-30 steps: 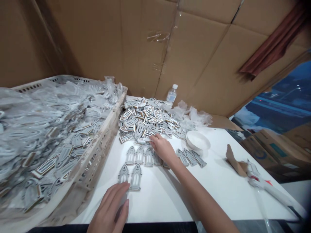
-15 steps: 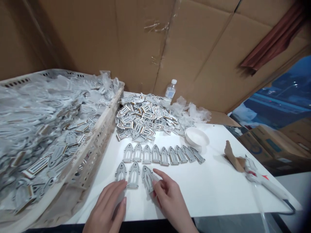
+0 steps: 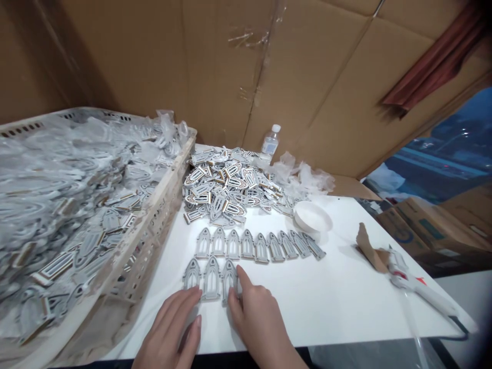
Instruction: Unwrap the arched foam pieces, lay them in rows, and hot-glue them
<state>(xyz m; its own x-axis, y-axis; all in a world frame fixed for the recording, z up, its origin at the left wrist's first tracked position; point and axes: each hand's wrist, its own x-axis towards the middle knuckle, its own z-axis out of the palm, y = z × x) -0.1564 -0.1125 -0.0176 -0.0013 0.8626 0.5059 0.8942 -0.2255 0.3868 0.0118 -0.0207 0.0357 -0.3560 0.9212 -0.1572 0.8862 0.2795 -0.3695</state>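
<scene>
Three grey arched window-shaped pieces stand side by side in a front row on the white table. My right hand (image 3: 255,312) has its thumb and forefinger on the right-hand arched piece (image 3: 229,277), which sits close beside the middle arched piece (image 3: 211,279). My left hand (image 3: 169,325) rests at the lower end of the left arched piece (image 3: 191,274), its fingers stretched out and its thumb apart, covering part of that piece. Behind them runs a row of several more arched pieces (image 3: 233,244), the rightmost ones leaning.
A pale plastic crate (image 3: 149,225) full of bagged and loose pieces fills the left. Behind the rows lie a heap of pieces (image 3: 223,184), a bottle (image 3: 270,143) and a white round dish (image 3: 312,216). A glue gun (image 3: 415,284) lies on the right beside brown cardboard (image 3: 371,248).
My right hand has moved slightly left, straightening the tilted right-hand arched piece and bringing it against the middle one. My left hand has hardly moved.
</scene>
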